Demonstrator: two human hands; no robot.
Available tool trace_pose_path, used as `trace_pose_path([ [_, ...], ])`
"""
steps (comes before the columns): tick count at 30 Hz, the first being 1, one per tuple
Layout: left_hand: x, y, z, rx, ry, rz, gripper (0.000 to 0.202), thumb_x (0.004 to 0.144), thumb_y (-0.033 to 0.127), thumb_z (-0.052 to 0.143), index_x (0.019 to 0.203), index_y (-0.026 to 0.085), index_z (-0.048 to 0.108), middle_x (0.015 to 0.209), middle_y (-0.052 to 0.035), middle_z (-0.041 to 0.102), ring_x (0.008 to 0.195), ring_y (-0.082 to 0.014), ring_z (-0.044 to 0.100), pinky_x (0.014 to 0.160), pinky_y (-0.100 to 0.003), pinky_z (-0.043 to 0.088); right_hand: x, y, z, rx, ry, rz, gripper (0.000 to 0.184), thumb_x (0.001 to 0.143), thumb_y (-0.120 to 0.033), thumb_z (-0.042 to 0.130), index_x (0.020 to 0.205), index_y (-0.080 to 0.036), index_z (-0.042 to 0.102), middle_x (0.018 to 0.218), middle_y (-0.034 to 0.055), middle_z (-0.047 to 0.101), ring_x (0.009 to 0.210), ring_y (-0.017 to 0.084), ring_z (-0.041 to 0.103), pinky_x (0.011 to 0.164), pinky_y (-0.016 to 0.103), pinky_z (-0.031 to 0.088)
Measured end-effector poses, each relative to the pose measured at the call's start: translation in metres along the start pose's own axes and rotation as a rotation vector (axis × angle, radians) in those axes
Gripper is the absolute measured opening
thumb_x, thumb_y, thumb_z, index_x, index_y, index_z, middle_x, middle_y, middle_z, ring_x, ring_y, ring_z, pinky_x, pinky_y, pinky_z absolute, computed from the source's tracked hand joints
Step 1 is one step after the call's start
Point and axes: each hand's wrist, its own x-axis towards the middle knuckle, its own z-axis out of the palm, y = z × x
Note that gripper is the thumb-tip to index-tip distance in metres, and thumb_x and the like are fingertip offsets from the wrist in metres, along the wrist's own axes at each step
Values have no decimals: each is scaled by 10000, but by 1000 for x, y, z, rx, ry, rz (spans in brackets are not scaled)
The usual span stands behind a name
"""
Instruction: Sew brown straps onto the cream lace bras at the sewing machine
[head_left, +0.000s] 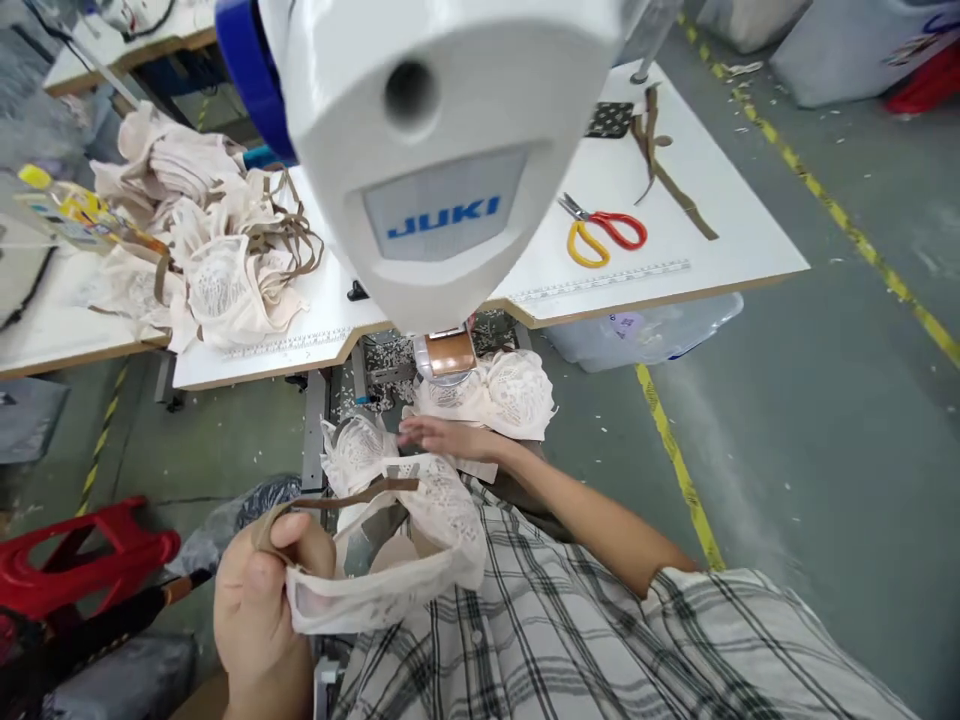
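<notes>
A white JUKI sewing machine head (442, 150) fills the top middle of the view. Below it a cream lace bra (495, 395) lies under the machine, with more lace fabric trailing toward my lap. My left hand (259, 600) is closed on the end of that lace piece (420, 540) and on a brown strap (337, 500). My right hand (442, 437) reaches forward with fingers stretched flat on the fabric just below the machine.
A heap of cream bras with brown straps (210, 250) sits on the white table (675, 270) at the left. Red and yellow scissors (604, 232) and a brown strap (667, 170) lie on the right. A red stool (82, 560) stands lower left. A plastic bin (645, 335) is under the table.
</notes>
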Motion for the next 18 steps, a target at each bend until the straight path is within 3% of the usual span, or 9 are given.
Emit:
trace_pose_path([
  [3, 24, 9, -11, -142, 117, 48, 210, 862, 534, 512, 978, 478, 678, 384, 55, 292, 326, -135, 205, 313, -282, 216, 7, 0, 7, 148, -116, 39, 508, 767, -598, 699, 1027, -163, 667, 960, 24, 653, 879, 130, 592, 805, 263, 446],
  [6, 67, 3, -38, 169, 236, 99, 304, 873, 531, 454, 1136, 561, 602, 460, 60, 344, 386, -141, 285, 391, -278, 331, -10, -14, 5, 160, -37, -18, 542, 702, -664, 715, 844, -144, 653, 761, -25, 574, 699, 96, 497, 683, 243, 394],
  [7, 83, -3, -45, 382, 248, 123, 347, 858, 547, 470, 1187, 546, 581, 541, 59, 468, 458, -161, 421, 463, -307, 417, -20, -22, 5, 162, -2, -39, 549, 689, -670, 722, 828, -146, 641, 740, -32, 552, 679, 90, 469, 661, 240, 375],
  [9, 111, -20, -47, 531, 259, 145, 407, 753, 542, 619, 1116, 367, 670, 727, -1, 633, 708, -260, 601, 676, -436, 516, -40, -38, 7, 180, 95, -92, 538, 696, -659, 728, 836, -152, 615, 745, -38, 524, 671, 82, 434, 639, 230, 350],
  [11, 123, -41, -28, 702, 229, 179, 495, 697, 535, 686, 1091, 235, 688, 1001, -105, 691, 1013, -367, 608, 911, -536, 474, -56, -54, 14, 201, 194, -166, 504, 757, -639, 691, 881, -161, 592, 775, -37, 508, 681, 79, 427, 639, 223, 351],
  [12, 123, -52, -11, 745, 152, 194, 554, 724, 553, 661, 1158, 208, 663, 1165, -142, 664, 1136, -385, 573, 997, -547, 433, -61, -60, 19, 188, 236, -212, 480, 798, -628, 657, 896, -165, 583, 783, -36, 499, 685, 79, 427, 643, 222, 357],
  [14, 112, -69, 29, 557, -202, 147, 592, 839, 580, 539, 1313, 229, 576, 1370, -127, 585, 1279, -337, 523, 1095, -489, 391, -69, -69, 27, 72, 284, -293, 419, 870, -587, 591, 914, -170, 582, 793, -30, 499, 695, 84, 437, 656, 225, 371],
  [16, 98, -80, 67, 400, -527, 23, 539, 847, 626, 531, 1188, 233, 673, 1279, -106, 660, 1257, -328, 556, 1113, -457, 388, -77, -74, 27, -106, 301, -313, 370, 915, -540, 541, 934, -175, 596, 805, -18, 534, 702, 94, 461, 656, 228, 386],
  [18, 86, -83, 96, 268, -648, -161, 493, 811, 641, 596, 1033, 223, 736, 1107, -98, 734, 1146, -338, 629, 1036, -454, 461, -89, -79, 13, -251, 241, -244, 320, 927, -486, 538, 950, -178, 622, 803, -8, 599, 694, 103, 518, 645, 227, 413],
])
